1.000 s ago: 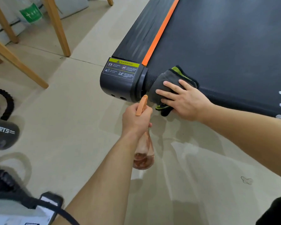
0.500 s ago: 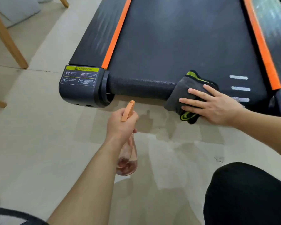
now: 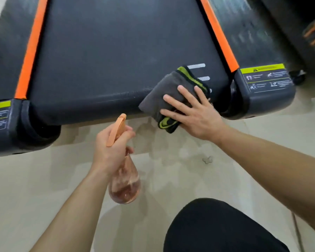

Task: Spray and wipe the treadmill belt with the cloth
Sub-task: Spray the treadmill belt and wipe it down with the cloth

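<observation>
Grey cloth (image 3: 167,90) lies under the right hand (image 3: 195,115), fingers flat and spread, on the belt (image 3: 116,51) at its near edge, while the left hand (image 3: 107,150) grips the spray bottle (image 3: 125,186), so wiping looks underway with most seemingly left.

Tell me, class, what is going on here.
A person's right hand presses a folded grey cloth with green trim flat onto the end of the black treadmill belt. Their left hand grips a clear spray bottle with an orange trigger above the pale floor.
</observation>
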{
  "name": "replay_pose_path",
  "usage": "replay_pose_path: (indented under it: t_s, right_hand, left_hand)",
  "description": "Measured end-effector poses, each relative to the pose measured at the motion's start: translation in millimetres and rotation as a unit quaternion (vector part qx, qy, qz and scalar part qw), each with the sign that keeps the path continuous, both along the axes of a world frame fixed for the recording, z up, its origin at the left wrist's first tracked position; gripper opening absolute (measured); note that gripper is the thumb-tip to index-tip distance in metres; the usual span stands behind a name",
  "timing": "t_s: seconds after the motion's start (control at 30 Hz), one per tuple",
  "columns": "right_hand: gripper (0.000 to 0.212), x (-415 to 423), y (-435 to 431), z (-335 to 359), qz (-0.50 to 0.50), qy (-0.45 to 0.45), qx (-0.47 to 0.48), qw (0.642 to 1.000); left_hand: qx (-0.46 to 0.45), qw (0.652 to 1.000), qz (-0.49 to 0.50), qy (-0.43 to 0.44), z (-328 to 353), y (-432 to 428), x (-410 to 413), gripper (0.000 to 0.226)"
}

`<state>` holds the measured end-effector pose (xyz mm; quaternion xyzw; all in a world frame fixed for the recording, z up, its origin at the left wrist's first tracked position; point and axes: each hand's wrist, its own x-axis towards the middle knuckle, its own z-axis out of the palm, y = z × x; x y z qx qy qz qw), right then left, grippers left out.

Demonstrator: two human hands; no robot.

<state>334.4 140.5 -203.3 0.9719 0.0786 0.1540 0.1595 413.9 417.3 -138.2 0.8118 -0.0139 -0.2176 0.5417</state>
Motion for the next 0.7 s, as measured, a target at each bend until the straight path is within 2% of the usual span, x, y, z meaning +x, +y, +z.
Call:
replay_pose_path:
  t_s: [0.1, 0.2, 0.27, 0.33, 0.37, 0.47, 0.53, 0.6, 0.7]
  right_hand:
    - [0.069, -26.5, -19.9, -5.3, -0.119, -0.043, 0.105, 0.986]
    - [0.069, -5.2, 23.2, -11.3, -0.194, -0.088, 0.193, 0.958]
    - [0.071, 10.9, 48.9, -18.3, -0.171, -0.102, 0.208, 0.958]
    - [0.074, 12.5, 48.6, -27.0, -0.118, -0.098, 0.190, 0.970]
    - [0.075, 8.6, 41.0, -31.1, -0.099, -0.094, 0.174, 0.975]
    - [0.074, -13.5, 26.3, -38.0, -0.126, -0.084, 0.170, 0.974]
    - [0.076, -22.3, 32.5, -30.2, -0.196, -0.076, 0.238, 0.948]
    - [0.072, -6.9, 44.7, -7.6, -0.228, -0.080, 0.307, 0.921]
    - [0.059, 58.1, 55.0, 39.5, -0.213, -0.040, 0.296, 0.930]
  left_hand:
    - [0.024, 0.999, -0.034, -0.014, -7.2, -13.5, -9.8, 0.010]
    - [0.023, 0.999, -0.034, -0.020, -4.9, -27.0, -8.8, 0.008]
    - [0.005, 0.999, -0.023, -0.027, 1.5, -35.1, -4.7, 0.013]
    - [-0.022, 1.000, -0.012, -0.018, 8.9, -41.7, -2.2, 0.035]
    - [-0.026, 1.000, -0.014, -0.011, 11.3, -44.1, -2.2, 0.039]
    - [-0.005, 1.000, -0.028, -0.003, 10.3, -47.9, -4.4, 0.023]
    - [-0.006, 1.000, -0.023, -0.002, 8.2, -47.5, -4.5, 0.012]
    - [-0.020, 1.000, 0.001, 0.001, 10.5, -45.8, -1.9, 0.015]
    - [-0.042, 0.998, 0.036, -0.009, 20.1, -42.2, 7.6, 0.021]
